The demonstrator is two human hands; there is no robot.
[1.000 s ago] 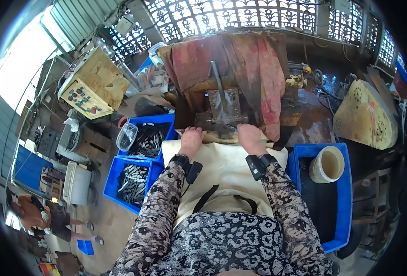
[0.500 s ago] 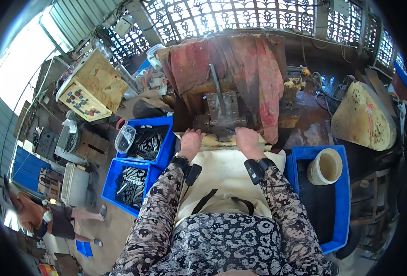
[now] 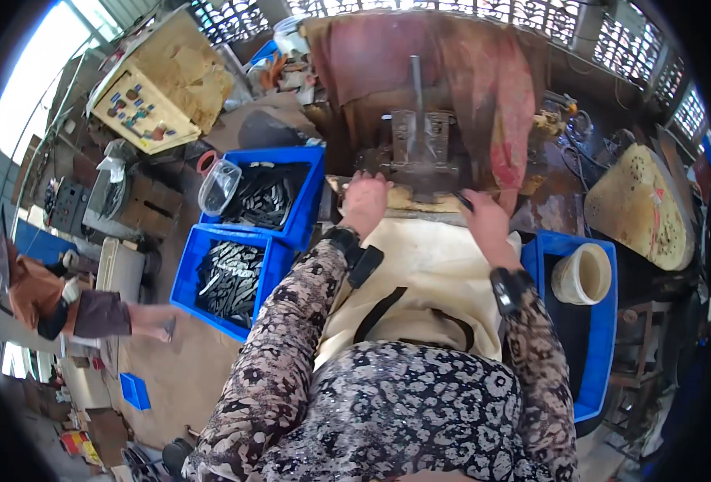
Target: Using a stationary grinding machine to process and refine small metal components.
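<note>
My right hand (image 3: 488, 229) pinches a small dark strip (image 3: 463, 201) at the right end of a worn, pale ledge (image 3: 403, 198). At the left part of that ledge is my left hand (image 3: 365, 205), its fingers curled together; whatever they may hold is hidden. Just beyond both hands stands a dirty metal machine (image 3: 421, 140) with an upright rod (image 3: 416, 80). A stained red cloth (image 3: 444, 56) drapes over its back and right side. A cream apron (image 3: 419, 261) spreads below the ledge, between my forearms.
Two blue bins (image 3: 311, 201) (image 3: 183, 285) of dark and grey strips stand at left, a clear plastic tub (image 3: 220, 186) on one. At right, a blue bin (image 3: 604, 353) holds a whitish bucket (image 3: 582, 275). A person (image 3: 42, 293) stands far left. A yellowish block (image 3: 640, 209) lies far right.
My right hand has drawn back and to the right from the machine, and the dark strip now shows in its fingers. My left hand has shifted slightly right along the ledge. The view has tilted down.
</note>
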